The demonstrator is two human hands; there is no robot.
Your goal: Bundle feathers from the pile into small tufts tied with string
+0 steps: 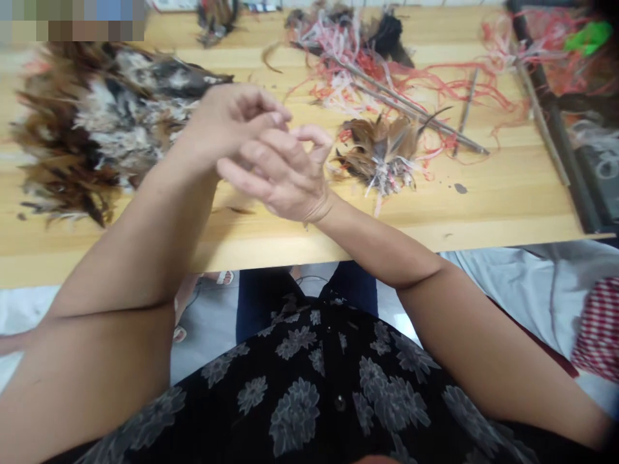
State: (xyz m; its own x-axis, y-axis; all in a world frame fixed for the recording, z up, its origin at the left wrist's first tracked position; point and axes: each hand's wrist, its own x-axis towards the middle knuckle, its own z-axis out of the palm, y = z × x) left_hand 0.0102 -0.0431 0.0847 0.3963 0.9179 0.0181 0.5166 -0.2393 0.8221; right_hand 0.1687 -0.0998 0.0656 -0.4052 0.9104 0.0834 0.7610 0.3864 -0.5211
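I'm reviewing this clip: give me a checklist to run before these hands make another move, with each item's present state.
1. Both hands in view: ok. The left hand and right hand overlap in the picture, above the table.
2. Fingers free of anything held: cannot tell. Bent fingers and blur could hide something thin.
3. Large feather pile on the table: ok, on the left, partly behind the left arm.
4. Small feather bundle clear of the hands: ok, lying just right of the right hand.
5. Strings untangled: not ok, loosely strewn around the thin sticks.
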